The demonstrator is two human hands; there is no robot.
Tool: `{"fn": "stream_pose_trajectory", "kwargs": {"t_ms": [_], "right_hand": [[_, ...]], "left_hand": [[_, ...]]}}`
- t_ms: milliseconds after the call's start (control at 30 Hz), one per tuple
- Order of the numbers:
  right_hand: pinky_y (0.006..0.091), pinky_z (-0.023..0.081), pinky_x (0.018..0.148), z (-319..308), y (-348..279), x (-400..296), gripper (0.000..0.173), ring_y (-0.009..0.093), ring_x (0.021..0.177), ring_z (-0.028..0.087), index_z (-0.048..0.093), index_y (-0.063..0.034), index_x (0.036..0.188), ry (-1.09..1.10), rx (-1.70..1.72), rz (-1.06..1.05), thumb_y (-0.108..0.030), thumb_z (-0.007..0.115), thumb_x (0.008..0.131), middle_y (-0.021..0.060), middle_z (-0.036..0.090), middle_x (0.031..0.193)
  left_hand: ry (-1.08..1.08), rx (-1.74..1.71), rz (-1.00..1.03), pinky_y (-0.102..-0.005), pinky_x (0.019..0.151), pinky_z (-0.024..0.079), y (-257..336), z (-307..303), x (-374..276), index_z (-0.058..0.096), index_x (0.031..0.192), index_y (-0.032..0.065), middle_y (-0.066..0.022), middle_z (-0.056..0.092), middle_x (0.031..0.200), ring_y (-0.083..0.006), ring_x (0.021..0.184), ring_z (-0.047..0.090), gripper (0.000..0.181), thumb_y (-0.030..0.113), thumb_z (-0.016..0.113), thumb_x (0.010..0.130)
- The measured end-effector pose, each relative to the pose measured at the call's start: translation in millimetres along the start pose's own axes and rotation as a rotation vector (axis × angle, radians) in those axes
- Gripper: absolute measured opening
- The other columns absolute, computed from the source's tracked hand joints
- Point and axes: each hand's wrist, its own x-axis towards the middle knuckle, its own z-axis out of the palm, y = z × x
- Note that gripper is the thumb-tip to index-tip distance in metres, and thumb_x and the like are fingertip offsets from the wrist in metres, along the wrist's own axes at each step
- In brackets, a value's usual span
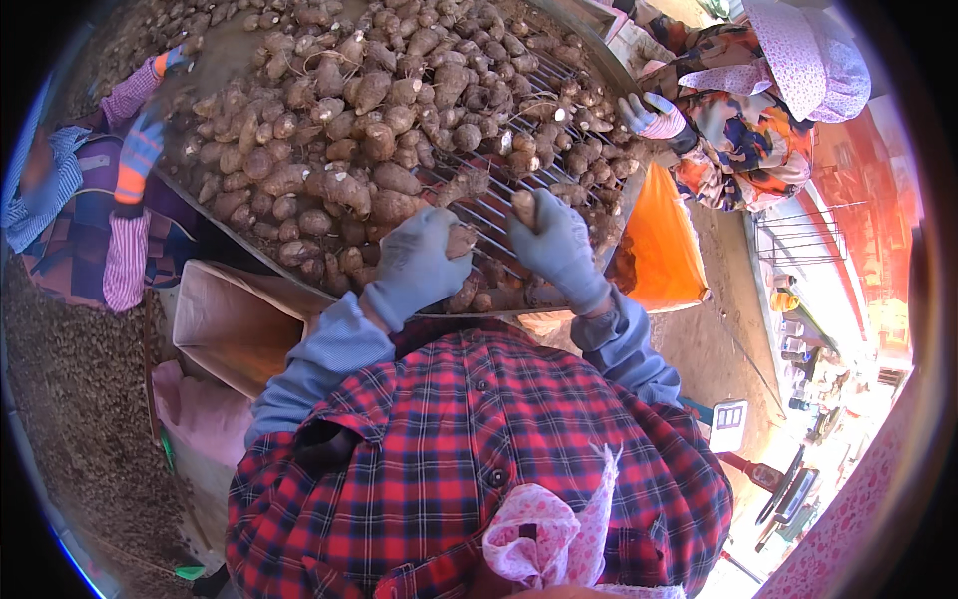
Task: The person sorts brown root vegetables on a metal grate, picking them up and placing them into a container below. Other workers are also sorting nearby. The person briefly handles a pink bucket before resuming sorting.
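In my grey-gloved left hand (425,263) is a brown taro corm (462,241), its end poking out past the thumb. My right hand (555,241), gloved alike, grips a small elongated taro corm (525,209) that points upward from the fist. Both hands are over the near part of a metal-barred sorting table (494,238), a short gap apart. A large heap of soil-covered taro corms (378,142) spreads beyond and to the left of them. Another long corm (464,186) lies on the bars just past my hands.
An open lined container (233,323) stands below the table's left edge. At the right corner hangs an orange bag (666,243). One co-worker's gloved hands (141,153) reach in from the left; another's gloved hand (650,116) rests at the right rim. A digital scale display (728,425) stands right.
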Motion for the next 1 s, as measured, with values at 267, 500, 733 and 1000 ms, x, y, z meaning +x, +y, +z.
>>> {"fn": "stream_pose_trajectory", "kwargs": {"t_ms": [267,500,733,1000], "right_hand": [[0.0464,0.056,0.097,-77.4,132.7,-10.6,0.049,0.039,0.111,0.072,0.069,-0.0035,0.134,0.388,-0.284,0.203,-0.035,0.074,0.097,0.0223,0.072,0.125],[0.0411,0.058,0.094,-36.8,57.0,5.0,0.042,0.035,0.109,0.073,0.069,-0.0002,0.135,0.347,0.052,-0.068,-0.02,0.076,0.098,0.0221,0.072,0.123],[0.0372,0.06,0.084,-27.2,75.9,3.0,0.038,0.026,0.096,0.076,0.07,0.0002,0.132,0.227,0.156,0.004,-0.021,0.075,0.1,0.0191,0.074,0.119],[0.0433,0.06,0.086,4.7,14.1,41.2,0.034,0.039,0.099,0.074,0.071,-0.0034,0.128,0.07,0.098,-0.304,-0.017,0.074,0.097,0.0188,0.074,0.113]], "left_hand": [[-0.254,0.437,0.191,-0.0494,0.11,0.049,-59.3,-48.0,21.1,0.078,0.099,0.0054,-0.0194,0.058,0.145,-0.0407,0.131,0.058,0.032,0.02,0.085,0.072],[-0.323,-1.239,-0.322,-0.0505,0.102,0.056,-78.3,-68.1,33.2,0.072,0.119,0.0086,-0.022,0.058,0.144,-0.0411,0.129,0.062,0.037,0.026,0.083,0.087],[0.172,-1.808,-0.116,-0.055,0.104,0.055,-106.5,-109.2,-77.2,0.065,0.132,0.0117,-0.0313,0.048,0.158,-0.0477,0.14,0.054,0.047,0.039,0.076,0.096],[0.531,0.234,-0.667,-0.0443,0.114,0.05,-254.0,-158.3,-258.6,0.067,0.141,0.0027,-0.0199,0.061,0.148,-0.0372,0.137,0.059,0.05,0.031,0.07,0.1]]}}
